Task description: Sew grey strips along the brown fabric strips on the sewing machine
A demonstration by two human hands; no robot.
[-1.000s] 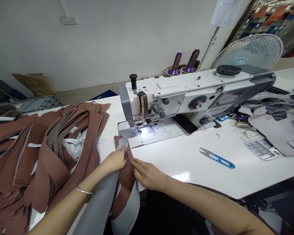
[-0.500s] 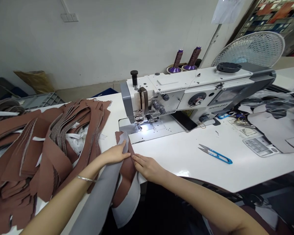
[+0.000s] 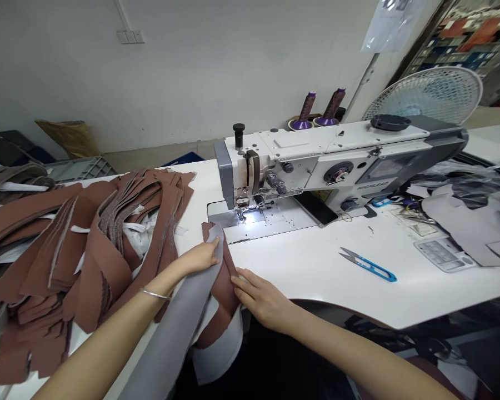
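Note:
My left hand point(image 3: 199, 257) grips a long grey strip point(image 3: 177, 316) near its upper end, thumb and fingers closed on it. Beneath lies a brown strip point(image 3: 224, 286), whose right edge my right hand point(image 3: 262, 299) pinches; some of those fingertips are hidden by the material. Both strips hang over the table's front edge, and a pale underside shows where the brown one curls. Their top ends rest just in front of the lit needle area of a white sewing machine point(image 3: 300, 141), apart from the presser foot point(image 3: 242, 215).
Stacked brown pieces point(image 3: 95, 244) cover the left of the table. Blue-handled thread snips point(image 3: 369, 266) lie to the right, and a black phone point(image 3: 316, 208) by the machine bed. Grey scraps point(image 3: 462, 222) are farther right, with thread cones point(image 3: 306, 111) and a fan point(image 3: 429, 94) behind.
The camera view has shifted slightly. My right hand has slid a little down the brown strip's edge, farther from my left hand, which stays on the grey strip.

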